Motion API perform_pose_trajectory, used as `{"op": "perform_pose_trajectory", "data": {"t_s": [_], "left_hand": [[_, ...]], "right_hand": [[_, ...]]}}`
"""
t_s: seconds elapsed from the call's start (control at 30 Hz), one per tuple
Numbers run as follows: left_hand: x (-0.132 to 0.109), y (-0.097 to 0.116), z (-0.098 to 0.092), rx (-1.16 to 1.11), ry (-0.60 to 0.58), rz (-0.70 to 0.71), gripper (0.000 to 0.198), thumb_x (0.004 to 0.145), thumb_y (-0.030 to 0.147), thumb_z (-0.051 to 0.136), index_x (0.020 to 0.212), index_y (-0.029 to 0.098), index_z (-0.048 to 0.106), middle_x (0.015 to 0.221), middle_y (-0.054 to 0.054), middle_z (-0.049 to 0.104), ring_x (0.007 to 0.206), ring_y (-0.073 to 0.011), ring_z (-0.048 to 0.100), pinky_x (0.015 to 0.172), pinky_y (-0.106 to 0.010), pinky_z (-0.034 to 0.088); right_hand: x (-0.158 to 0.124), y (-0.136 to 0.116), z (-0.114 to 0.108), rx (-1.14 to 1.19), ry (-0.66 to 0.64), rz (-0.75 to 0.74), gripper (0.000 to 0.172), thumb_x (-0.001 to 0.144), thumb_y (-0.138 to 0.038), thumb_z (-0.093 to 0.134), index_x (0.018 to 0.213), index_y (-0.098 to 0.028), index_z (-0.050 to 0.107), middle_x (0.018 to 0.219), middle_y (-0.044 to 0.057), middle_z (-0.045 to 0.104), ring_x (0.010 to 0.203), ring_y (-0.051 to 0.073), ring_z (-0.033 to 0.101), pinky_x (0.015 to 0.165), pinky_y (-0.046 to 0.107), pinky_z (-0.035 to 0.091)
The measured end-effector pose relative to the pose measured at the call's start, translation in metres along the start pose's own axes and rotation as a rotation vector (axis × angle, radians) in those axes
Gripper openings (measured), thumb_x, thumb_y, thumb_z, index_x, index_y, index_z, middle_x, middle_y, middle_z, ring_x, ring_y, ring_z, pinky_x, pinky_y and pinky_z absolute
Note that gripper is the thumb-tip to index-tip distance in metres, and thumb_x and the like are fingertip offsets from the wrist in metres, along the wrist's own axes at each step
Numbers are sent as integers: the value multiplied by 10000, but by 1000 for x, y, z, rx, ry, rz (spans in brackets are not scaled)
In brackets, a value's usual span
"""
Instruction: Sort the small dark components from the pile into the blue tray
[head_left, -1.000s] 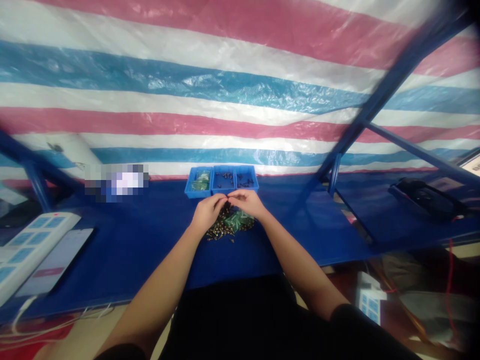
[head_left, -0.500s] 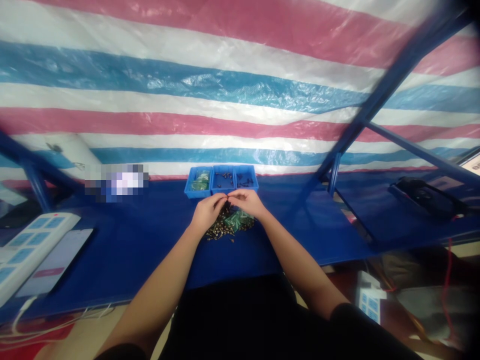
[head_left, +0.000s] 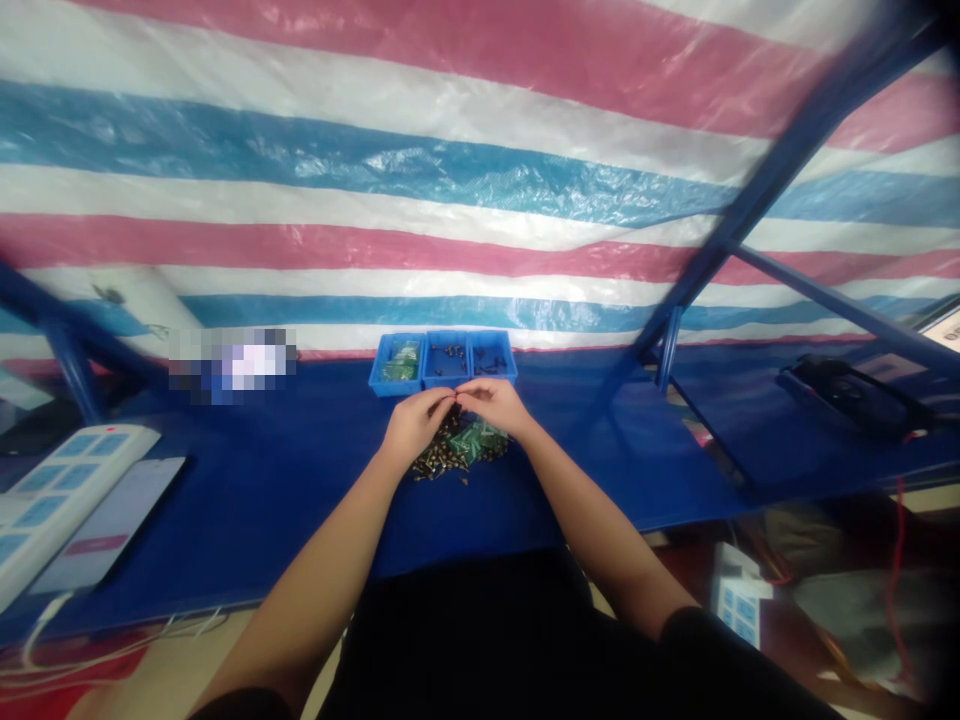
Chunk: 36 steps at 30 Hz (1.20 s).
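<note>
Brass-coloured small parts (head_left: 442, 462) in a loose pile on a blue table (head_left: 300, 480). Green plastic (head_left: 476, 440) on the pile's right side. Left hand (head_left: 412, 430) and right hand (head_left: 496, 405) above the pile's far edge, fingertips pinched closed, almost meeting; any item between them too small to tell. Just beyond the pile: blue bins (head_left: 396, 388), 3 compartments, 1 with green packets (head_left: 402, 363), 2 with small dark pieces (head_left: 491, 368). Well left of the pile: power strip (head_left: 64, 510).

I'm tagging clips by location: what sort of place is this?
Probably a makeshift workbench for small parts: blue plastic bins, a pile of brass-coloured pieces and striped plastic sheeting behind.
</note>
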<state>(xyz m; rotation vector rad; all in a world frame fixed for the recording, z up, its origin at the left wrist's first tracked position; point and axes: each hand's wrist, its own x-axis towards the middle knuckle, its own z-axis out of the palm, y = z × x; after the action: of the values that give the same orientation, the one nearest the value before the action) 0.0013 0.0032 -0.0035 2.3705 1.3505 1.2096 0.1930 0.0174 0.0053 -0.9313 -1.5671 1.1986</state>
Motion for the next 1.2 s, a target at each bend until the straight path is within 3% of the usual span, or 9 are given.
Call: {"op": "perform_pose_trajectory", "data": {"t_s": [0.97, 1.2], "left_hand": [[-1, -1, 2, 1, 42, 7, 245, 920, 377, 533, 1018, 222, 696, 967, -30, 736, 816, -160, 685, 784, -258, 531], [0, 1, -2, 2, -30, -15, 243, 945, 371, 489, 1001, 230, 679, 966, -12, 726, 824, -153, 673, 787, -247, 503]], "right_hand": [[0, 2, -1, 10, -2, 17, 338, 745, -391, 716, 979, -148, 725, 813, 65, 727, 726, 160, 669, 742, 306, 545], [0, 3, 0, -7, -3, -9, 327, 753, -384, 713, 987, -155, 725, 863, 69, 731, 752, 159, 672, 753, 302, 548]]}}
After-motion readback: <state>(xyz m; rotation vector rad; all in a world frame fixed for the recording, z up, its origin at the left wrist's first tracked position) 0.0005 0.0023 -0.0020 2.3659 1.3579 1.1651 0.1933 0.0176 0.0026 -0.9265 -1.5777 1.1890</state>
